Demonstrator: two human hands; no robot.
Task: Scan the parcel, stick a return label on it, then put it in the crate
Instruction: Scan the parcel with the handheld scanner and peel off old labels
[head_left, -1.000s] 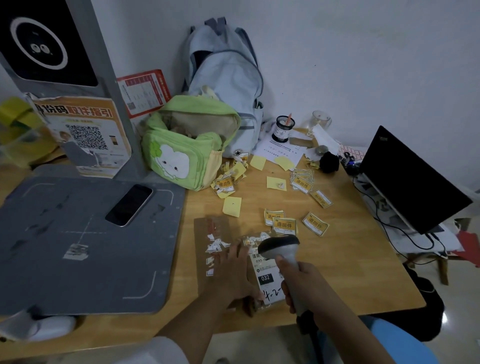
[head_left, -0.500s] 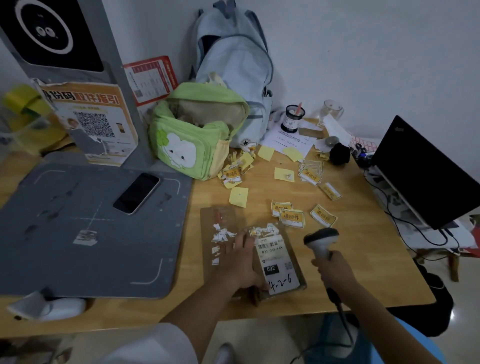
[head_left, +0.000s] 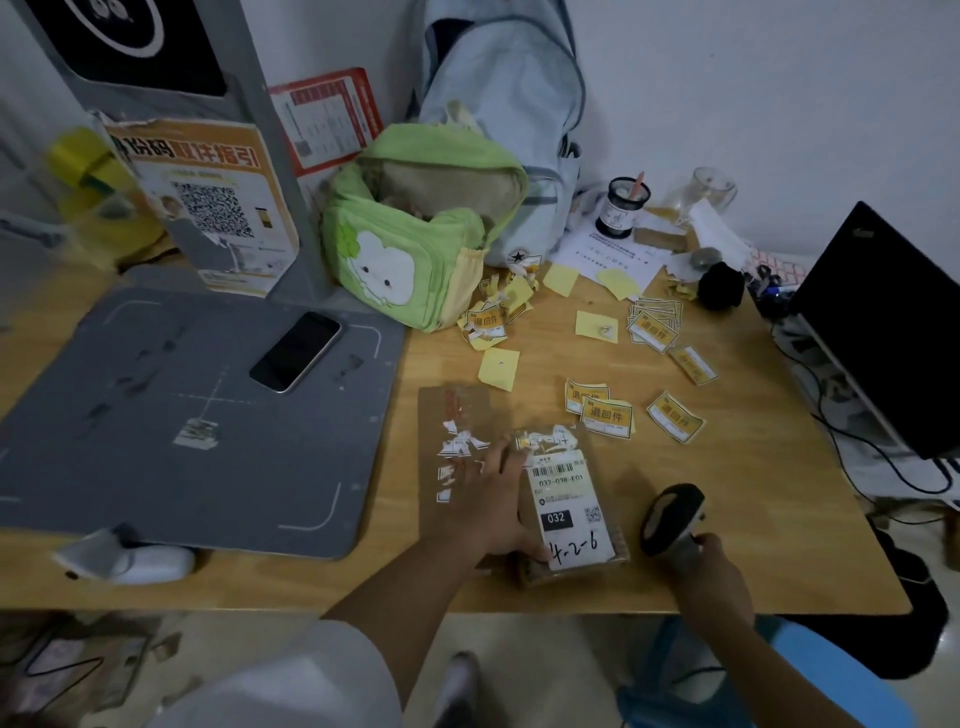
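Observation:
A flat brown parcel (head_left: 602, 452) lies near the table's front edge, a white shipping label with barcode and "032" on top. My left hand (head_left: 485, 506) rests flat on the parcel's left side, thumb at its near edge. My right hand (head_left: 709, 577) grips a black handheld scanner (head_left: 670, 514) to the right of the parcel, its head tilted toward the table. Several yellow return labels (head_left: 607, 415) lie loose just behind the parcel. No crate is in view.
A grey scanning mat (head_left: 156, 441) with a phone (head_left: 295, 352) covers the left of the wooden table (head_left: 753, 519). A green bag (head_left: 415, 244) and pale backpack (head_left: 509, 104) stand at the back. A black laptop (head_left: 883, 322) with cables sits at the right edge.
My right hand has carried the scanner from above the parcel's label off to the right and lower toward the table. My left hand stays on the parcel.

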